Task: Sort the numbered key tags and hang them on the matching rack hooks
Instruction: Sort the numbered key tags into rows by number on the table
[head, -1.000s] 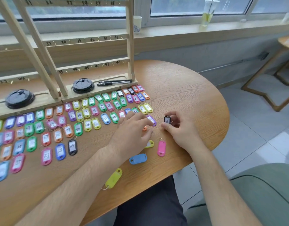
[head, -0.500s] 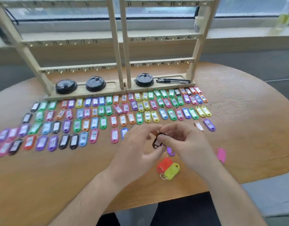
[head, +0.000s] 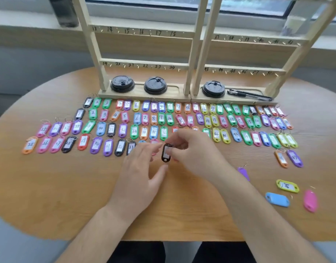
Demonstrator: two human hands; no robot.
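Note:
My right hand (head: pixel 193 154) pinches a black key tag (head: pixel 166 153) by its top, just above the table's middle. Beside it, my left hand (head: pixel 142 173) hovers with fingers spread and relaxed, its fingertips near the tag. Several rows of coloured numbered key tags (head: pixel 155 120) lie in order on the wooden table (head: pixel 59 186). Behind them stands the wooden rack (head: pixel 144 64), with numbered hooks along its bars. Loose to the right lie a yellow tag (head: pixel 287 186), a blue tag (head: pixel 277 199), a pink tag (head: pixel 310 201) and a purple tag (head: pixel 244 172).
Three black cup lids (head: pixel 155 85) sit on the rack's base, with black pens (head: pixel 248 94) at its right end. A windowsill with a dark bottle (head: pixel 65 11) runs behind. The table's front edge is close to my body.
The view swung left along the table and nearer to the rack. My right hand carried the black tag from the right edge to the middle. My left hand let go of the tag and opened.

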